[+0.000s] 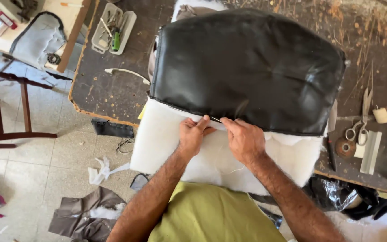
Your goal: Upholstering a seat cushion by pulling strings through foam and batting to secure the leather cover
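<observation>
Across the workbench [113, 96], black cushion [247, 67] lengthwise left-right.

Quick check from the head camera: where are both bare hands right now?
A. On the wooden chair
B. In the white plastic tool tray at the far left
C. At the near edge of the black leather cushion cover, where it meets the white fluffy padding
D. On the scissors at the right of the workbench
C: the left hand and right hand press side by side at the near edge of the black leather cushion cover, over the white fluffy padding; the scissors lie untouched.
</observation>
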